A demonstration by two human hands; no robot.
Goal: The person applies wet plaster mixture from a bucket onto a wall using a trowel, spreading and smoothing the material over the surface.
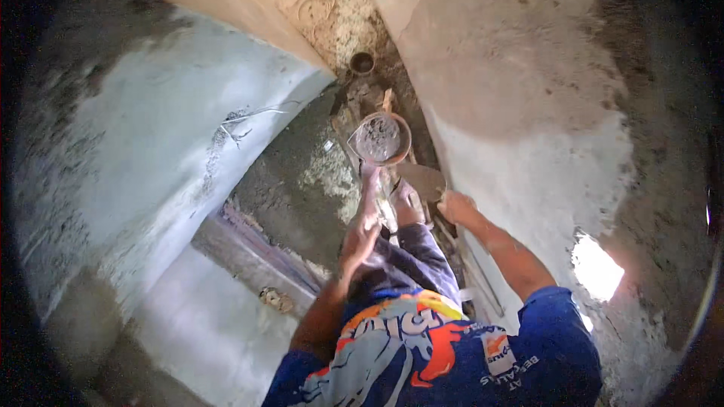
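My right hand [456, 209] is closed on the edge of a brown flat piece with a rounded outline [422, 181]; its exact kind is unclear. Just ahead of my feet stands a round bucket [407, 145] with a pale rim. A wet grey mix [379, 138] lies inside it. Low beside my left shin is my left hand [363, 235], its fingers small and blended with the leg behind them. A narrow pale strip [388, 215] shows between my lower legs, close to that hand. Whether the left hand grips anything is unclear.
Partly smoothed grey walls [513, 68] slope close on my right, and another plastered wall [181, 120] rises on my left with thin wire [249, 114] sticking out. A small dark pot [361, 63] sits farther ahead. Bright light enters through an opening [597, 267].
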